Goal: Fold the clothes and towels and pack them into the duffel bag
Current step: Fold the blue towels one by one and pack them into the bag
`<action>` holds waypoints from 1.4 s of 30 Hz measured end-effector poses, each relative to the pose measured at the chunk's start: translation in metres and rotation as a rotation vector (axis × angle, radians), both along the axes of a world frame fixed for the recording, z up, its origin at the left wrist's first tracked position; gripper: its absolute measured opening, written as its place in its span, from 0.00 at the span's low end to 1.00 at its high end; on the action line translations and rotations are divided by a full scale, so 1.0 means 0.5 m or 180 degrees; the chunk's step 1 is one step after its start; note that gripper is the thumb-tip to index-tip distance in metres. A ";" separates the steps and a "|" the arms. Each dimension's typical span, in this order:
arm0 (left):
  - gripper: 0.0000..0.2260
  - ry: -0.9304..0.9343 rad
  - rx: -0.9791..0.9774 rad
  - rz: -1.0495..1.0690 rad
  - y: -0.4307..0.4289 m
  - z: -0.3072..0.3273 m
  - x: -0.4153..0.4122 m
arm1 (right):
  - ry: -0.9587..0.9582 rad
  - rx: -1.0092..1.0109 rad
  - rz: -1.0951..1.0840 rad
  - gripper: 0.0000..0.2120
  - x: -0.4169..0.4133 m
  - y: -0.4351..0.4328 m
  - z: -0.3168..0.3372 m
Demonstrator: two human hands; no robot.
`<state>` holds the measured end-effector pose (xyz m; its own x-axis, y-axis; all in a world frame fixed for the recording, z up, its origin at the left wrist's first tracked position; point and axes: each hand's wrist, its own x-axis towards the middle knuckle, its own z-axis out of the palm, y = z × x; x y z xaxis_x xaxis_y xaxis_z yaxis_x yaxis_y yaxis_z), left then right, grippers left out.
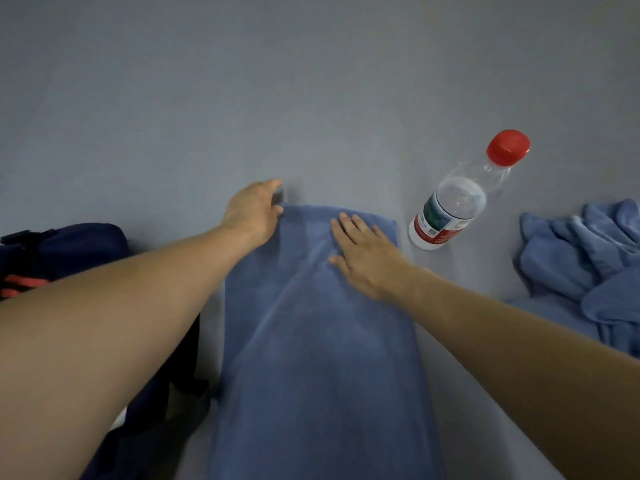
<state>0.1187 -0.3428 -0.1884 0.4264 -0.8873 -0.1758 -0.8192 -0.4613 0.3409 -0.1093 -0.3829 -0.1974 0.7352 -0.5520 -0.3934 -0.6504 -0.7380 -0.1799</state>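
1. Blue towel [322, 341] lies as a long, narrow strip on the grey bench [311, 81]. It runs from the bottom edge of the view straight away from the person. Its surface is mostly smooth, with a soft ridge running along its length.
2. Dark navy duffel bag [69, 244] sits on the bench just left of the towel, partly hidden under the left forearm. An orange-red strap [24, 284] shows on its left side. Cannot tell whether the bag is open.
3. Crumpled blue cloth heap [585, 265] lies at the right edge, well apart from the towel and unfolded.
4. Right hand [363, 258] rests flat on the far part of the towel, fingers straight and slightly spread, palm down. It holds nothing.
5. Left hand [254, 211] is at the towel's far left corner. The thumb lies on the cloth and the fingers curl over the edge, gripping that corner.
6. Clear plastic bottle [457, 199] with a red cap [508, 147] appears to stand upright, just right of the towel's far right corner and not touching it. It is partly filled.
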 end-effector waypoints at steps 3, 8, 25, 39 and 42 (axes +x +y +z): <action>0.17 0.0054 0.0105 -0.0014 -0.012 -0.025 0.011 | 0.0034 -0.0173 0.0056 0.31 -0.008 0.005 -0.016; 0.05 0.0246 -0.0041 -0.0376 -0.019 -0.004 0.016 | -0.1254 -0.0115 -0.0210 0.23 0.043 -0.043 0.005; 0.03 0.0432 -0.0288 -0.0498 0.058 0.082 0.070 | -0.1166 0.0922 -0.0871 0.09 0.098 -0.156 0.089; 0.09 -0.0839 -0.0654 -0.0318 0.199 0.188 0.057 | -0.0622 -0.1404 -0.0264 0.06 -0.057 -0.029 0.217; 0.08 -0.1045 -0.0962 -0.0489 0.290 0.229 0.003 | -0.0734 -0.1397 -0.0186 0.05 -0.127 0.065 0.255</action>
<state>0.1205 -0.1976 -0.0741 0.2760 -0.9351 0.2221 -0.9571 -0.2462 0.1527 -0.1728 -0.3506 -0.0699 0.7387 -0.6718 0.0545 -0.6726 -0.7400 -0.0047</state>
